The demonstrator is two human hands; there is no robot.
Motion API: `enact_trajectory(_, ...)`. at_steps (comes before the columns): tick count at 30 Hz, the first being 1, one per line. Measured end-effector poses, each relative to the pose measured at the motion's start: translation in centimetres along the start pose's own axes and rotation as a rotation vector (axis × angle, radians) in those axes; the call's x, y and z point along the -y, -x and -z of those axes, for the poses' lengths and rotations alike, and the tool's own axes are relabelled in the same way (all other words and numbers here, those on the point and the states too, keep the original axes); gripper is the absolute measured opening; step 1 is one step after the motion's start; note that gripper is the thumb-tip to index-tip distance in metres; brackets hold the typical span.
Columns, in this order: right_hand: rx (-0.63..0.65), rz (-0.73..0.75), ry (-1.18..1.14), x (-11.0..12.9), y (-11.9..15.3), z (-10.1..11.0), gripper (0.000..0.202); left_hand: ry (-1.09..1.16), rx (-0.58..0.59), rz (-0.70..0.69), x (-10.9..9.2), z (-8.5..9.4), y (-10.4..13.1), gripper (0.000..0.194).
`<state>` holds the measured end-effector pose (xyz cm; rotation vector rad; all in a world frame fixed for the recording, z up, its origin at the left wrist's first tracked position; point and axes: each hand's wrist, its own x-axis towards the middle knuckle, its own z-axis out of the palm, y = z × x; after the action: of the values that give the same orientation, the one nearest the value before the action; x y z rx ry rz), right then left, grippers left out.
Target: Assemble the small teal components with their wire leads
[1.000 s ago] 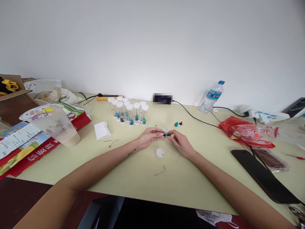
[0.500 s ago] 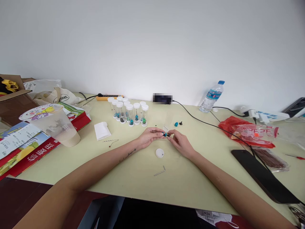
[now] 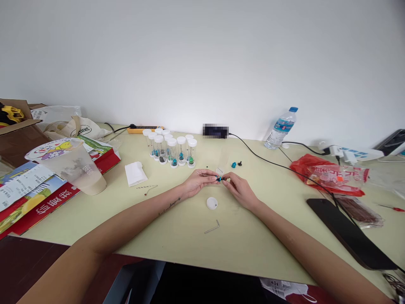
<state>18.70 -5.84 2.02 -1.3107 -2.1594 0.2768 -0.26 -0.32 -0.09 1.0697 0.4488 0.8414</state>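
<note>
Well inside table edge [image 3: 202, 266]: left hand [image 3: 196, 183], right hand [image 3: 241, 190] pinching blue part [image 3: 219, 179].

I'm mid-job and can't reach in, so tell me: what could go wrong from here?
The small blue-and-black piece pinched between the left hand and right hand could slip and drop. The shallow round white cap lies between the forearms with a tiny dark bit in it; a knock might scatter that. The translucent plastic cup of pale drink stands left of them, so a wide elbow swing might tip it.
</note>
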Motion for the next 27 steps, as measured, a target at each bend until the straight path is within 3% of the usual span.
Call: enact_trajectory(27,0.015,-0.015,-0.033,0.02,0.01,0.00,0.025,0.005,-0.011,-0.003,-0.05,-0.12,0.07,0.032)
